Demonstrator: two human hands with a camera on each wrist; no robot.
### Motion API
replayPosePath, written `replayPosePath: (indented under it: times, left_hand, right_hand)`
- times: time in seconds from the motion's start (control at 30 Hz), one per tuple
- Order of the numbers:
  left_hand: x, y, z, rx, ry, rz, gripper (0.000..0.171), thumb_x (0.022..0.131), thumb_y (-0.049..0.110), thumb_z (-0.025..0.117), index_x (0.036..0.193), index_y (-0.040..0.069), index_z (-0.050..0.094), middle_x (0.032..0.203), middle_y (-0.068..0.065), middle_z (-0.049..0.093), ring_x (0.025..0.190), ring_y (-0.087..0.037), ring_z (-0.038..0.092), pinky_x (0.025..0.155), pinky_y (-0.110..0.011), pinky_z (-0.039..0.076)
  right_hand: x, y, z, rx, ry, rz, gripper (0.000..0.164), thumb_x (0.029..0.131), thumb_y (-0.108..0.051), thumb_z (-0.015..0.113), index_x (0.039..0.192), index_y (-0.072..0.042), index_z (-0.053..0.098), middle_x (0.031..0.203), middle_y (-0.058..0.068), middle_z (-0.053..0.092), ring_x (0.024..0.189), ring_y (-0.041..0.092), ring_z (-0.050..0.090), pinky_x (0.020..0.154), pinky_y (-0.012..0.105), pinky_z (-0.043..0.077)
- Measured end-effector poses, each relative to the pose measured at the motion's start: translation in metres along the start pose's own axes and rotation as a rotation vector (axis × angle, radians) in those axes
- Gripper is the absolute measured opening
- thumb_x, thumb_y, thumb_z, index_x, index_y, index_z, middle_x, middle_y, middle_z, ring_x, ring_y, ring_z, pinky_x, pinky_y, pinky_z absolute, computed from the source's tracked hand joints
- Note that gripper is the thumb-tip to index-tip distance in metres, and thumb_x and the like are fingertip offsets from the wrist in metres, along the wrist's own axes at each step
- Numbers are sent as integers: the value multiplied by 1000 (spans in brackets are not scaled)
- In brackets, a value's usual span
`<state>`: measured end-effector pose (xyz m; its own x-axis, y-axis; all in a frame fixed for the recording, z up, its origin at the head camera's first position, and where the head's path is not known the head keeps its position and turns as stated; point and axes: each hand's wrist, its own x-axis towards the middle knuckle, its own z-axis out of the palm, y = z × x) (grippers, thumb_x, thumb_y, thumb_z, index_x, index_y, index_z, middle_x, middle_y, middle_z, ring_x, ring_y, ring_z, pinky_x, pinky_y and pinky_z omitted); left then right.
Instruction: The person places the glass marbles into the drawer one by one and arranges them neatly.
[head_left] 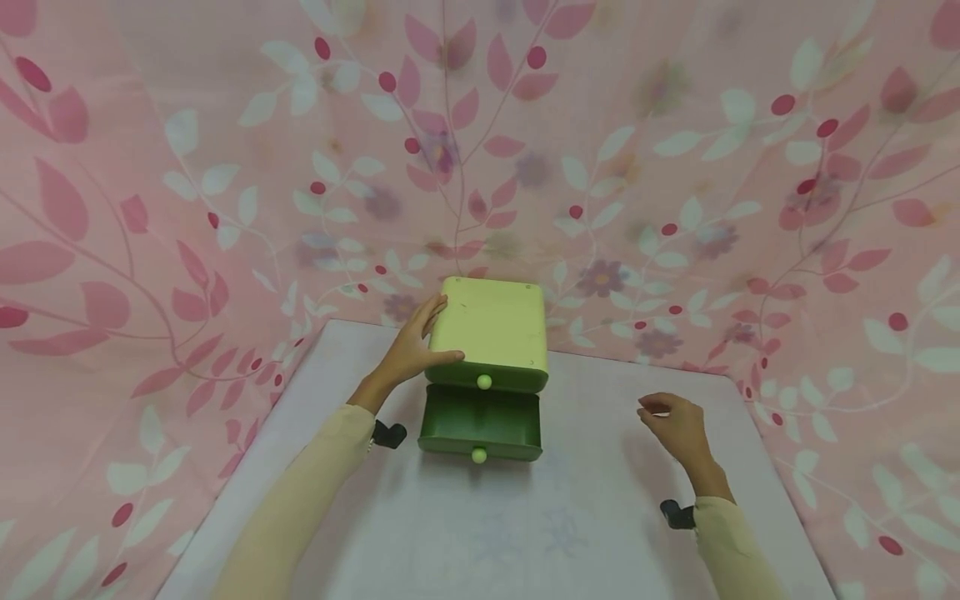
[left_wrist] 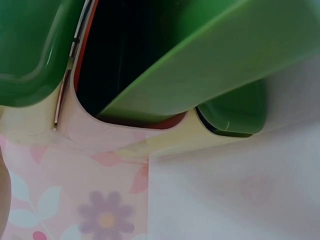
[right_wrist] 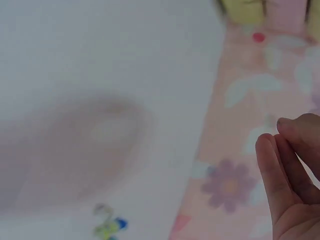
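Observation:
A small drawer cabinet (head_left: pixel 491 321) with a light yellow-green top stands toward the back of the table. Its middle drawer (head_left: pixel 480 446), dark green inside with a round pale knob, is pulled out. The top drawer front (head_left: pixel 517 379) sits in place above it. My left hand (head_left: pixel 411 343) rests against the cabinet's left side, its thumb on the top near the front edge. In the left wrist view, the pulled-out drawer (left_wrist: pixel 215 70) juts from a pink tier between two yellowish ones. To the right, apart from the cabinet, my right hand (head_left: pixel 678 425) hovers with loosely bent fingers, nothing visible between them.
The white table (head_left: pixel 600 500) meets pink floral cloth (head_left: pixel 645 167) at its back and sides. A bottom drawer front (left_wrist: pixel 237 107) shows below the pulled-out one. A small blurred blue-and-yellow patch (right_wrist: pixel 111 226) lies low in the right wrist view; what it is I cannot tell.

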<state>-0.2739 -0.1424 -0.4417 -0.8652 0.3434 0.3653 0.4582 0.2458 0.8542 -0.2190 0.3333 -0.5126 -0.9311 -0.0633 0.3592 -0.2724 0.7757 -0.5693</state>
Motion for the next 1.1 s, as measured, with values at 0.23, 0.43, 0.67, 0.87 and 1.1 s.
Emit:
replayPosePath:
  times: [0.23, 0.43, 0.67, 0.87, 1.1]
  left_hand:
    - [0, -7, 2, -7, -4, 3, 112, 77, 27, 85, 156, 1, 10, 160, -15, 19, 146, -24, 21, 118, -43, 22]
    - [0, -5, 0, -13, -4, -1, 110, 77, 22, 85, 156, 1, 11, 159, -15, 21, 146, -24, 22, 118, -43, 22]
    - [1, -5, 0, 6, -15, 9, 108, 78, 20, 85, 155, 0, 12, 159, -18, 21, 146, -26, 22, 118, -44, 22]
    - [1, -3, 0, -5, -15, 8, 110, 77, 20, 85, 156, 1, 12, 159, -16, 21, 146, -27, 22, 117, -45, 22]
    - [1, -9, 1, -9, -10, -20, 111, 77, 24, 85, 157, 4, 10, 160, -11, 20, 146, -22, 21, 118, -37, 22]
  right_hand:
    - [-10, 47, -13, -103, -60, 155, 20, 85, -9, 73, 101, 3, 73, 92, 18, 72, 87, 39, 67, 80, 58, 51]
    - [-22, 77, -18, -144, -79, 263, 22, 85, -8, 69, 101, 6, 71, 95, 23, 70, 92, 43, 62, 81, 57, 48]
    - [-44, 97, -13, -143, -29, 363, 27, 85, -6, 66, 108, 9, 67, 100, 30, 66, 95, 46, 60, 82, 58, 47]
    - [-54, 101, -7, -121, -50, 460, 31, 86, -7, 63, 113, 10, 66, 108, 32, 63, 100, 46, 58, 85, 57, 47]
    - [-56, 107, 1, -132, -30, 473, 32, 86, -5, 60, 113, 10, 65, 106, 31, 64, 99, 45, 57, 85, 58, 46]
